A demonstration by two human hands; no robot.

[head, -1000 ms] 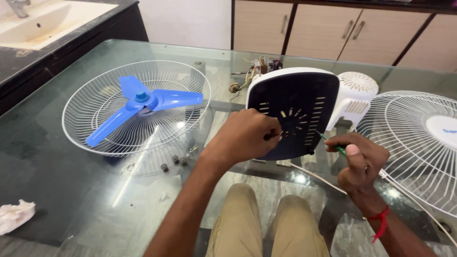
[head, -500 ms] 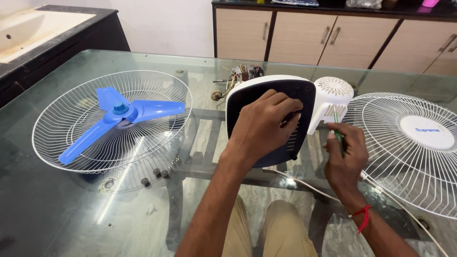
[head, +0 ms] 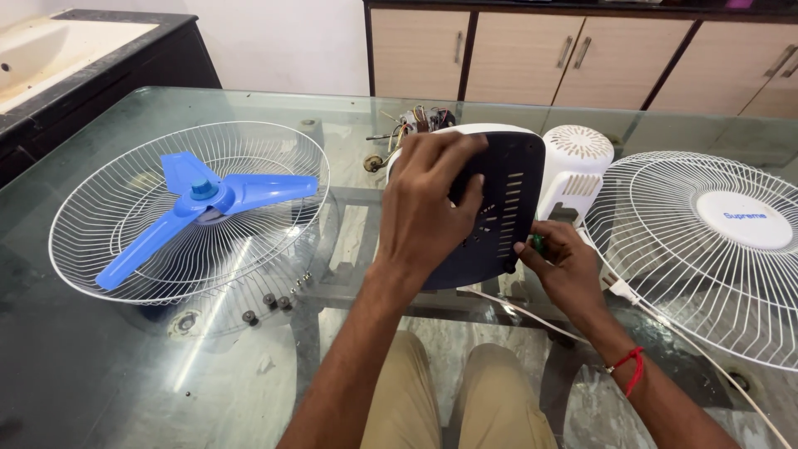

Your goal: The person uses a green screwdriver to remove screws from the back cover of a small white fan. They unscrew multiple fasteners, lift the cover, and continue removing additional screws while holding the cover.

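Holding: my left hand (head: 432, 208) spreads over the dark fan base panel (head: 490, 208), fingers curled on its top edge, near the tabletop's front edge.
Pinching: my right hand (head: 565, 266) pinches a green-handled screwdriver (head: 538, 244) against the panel's lower right corner.
Loose screws (head: 270, 303): small dark bits left of the panel, on the glass tabletop (head: 100, 366).
Left grille (head: 191, 212): cradles a blue three-blade propeller (head: 204, 199).
Right grille (head: 706, 249): by the right edge, white cord (head: 682, 333) crossing beneath.
Behind: white motor cover (head: 578, 162); exposed motor wiring (head: 416, 120) farther back.
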